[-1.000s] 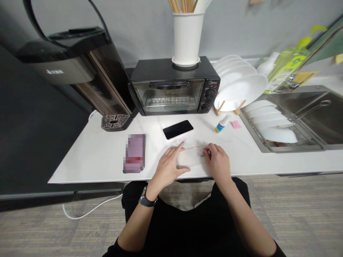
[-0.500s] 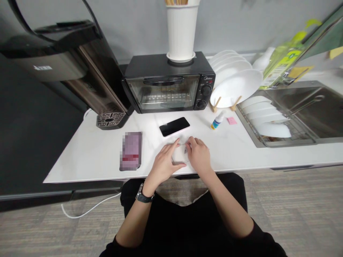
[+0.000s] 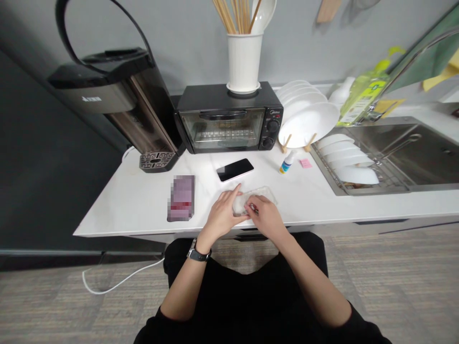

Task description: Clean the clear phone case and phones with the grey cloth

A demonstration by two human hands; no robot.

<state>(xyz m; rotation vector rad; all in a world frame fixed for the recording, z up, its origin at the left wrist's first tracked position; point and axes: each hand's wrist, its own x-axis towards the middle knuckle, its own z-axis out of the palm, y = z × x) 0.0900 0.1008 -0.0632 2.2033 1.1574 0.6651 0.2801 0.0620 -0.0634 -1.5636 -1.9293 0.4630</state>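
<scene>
The clear case looked light, flexible, best held by its edges; the left hand clasped 1 end; whether the right hand gripped anything was unclear.

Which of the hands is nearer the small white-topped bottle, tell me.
The right hand, slightly left and on the near side of the small bottle; the left hand is farther left.
</scene>
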